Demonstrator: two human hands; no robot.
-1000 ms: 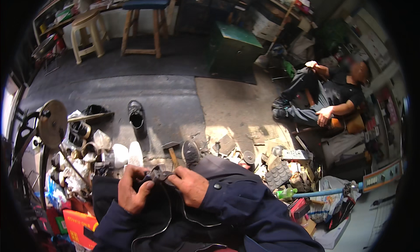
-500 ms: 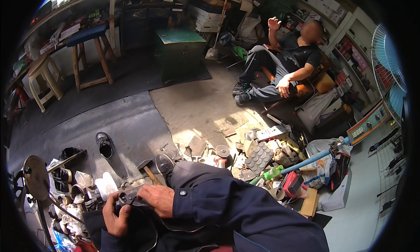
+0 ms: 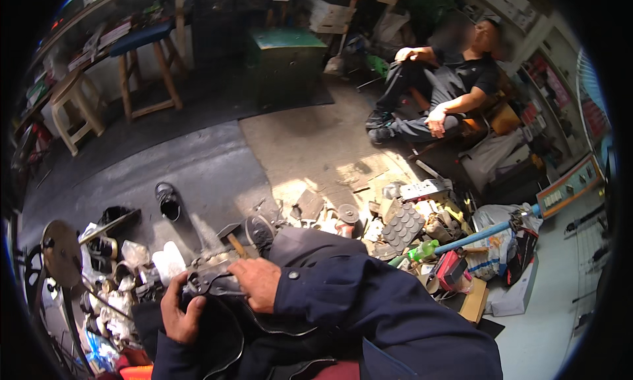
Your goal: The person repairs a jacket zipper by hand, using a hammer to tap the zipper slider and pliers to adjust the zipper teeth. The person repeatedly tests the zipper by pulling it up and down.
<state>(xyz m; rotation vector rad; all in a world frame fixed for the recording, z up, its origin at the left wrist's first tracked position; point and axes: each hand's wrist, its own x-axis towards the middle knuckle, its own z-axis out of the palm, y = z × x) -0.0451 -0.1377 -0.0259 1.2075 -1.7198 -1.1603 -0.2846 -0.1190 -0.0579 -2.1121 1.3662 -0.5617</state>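
My right hand (image 3: 257, 284) is closed around the handles of dark metal pliers (image 3: 223, 284), held low in front of me. At the pliers' head, my left hand (image 3: 180, 314) curls with thumb and fingers close together; whatever it pinches there is too small and dark to make out. Beneath both hands, black cloth with open zips (image 3: 264, 324) lies over my lap. Just beyond the hands, a hammer (image 3: 235, 240) with a wooden handle rests near my shoe (image 3: 259, 229).
A round disc on a stand (image 3: 62, 249) rises at the left, beside bags and shoes. One black shoe (image 3: 169, 200) is on the mat. Scraps and ridged soles (image 3: 402, 226) heap at the right, near a blue pole (image 3: 484, 237). Another person (image 3: 461, 76) sits beyond, near a green box (image 3: 288, 66).
The seated person has lowered a raised hand onto the knee. My hands have drawn slightly apart, and more of the pliers shows between them. The whole view has shifted a little.
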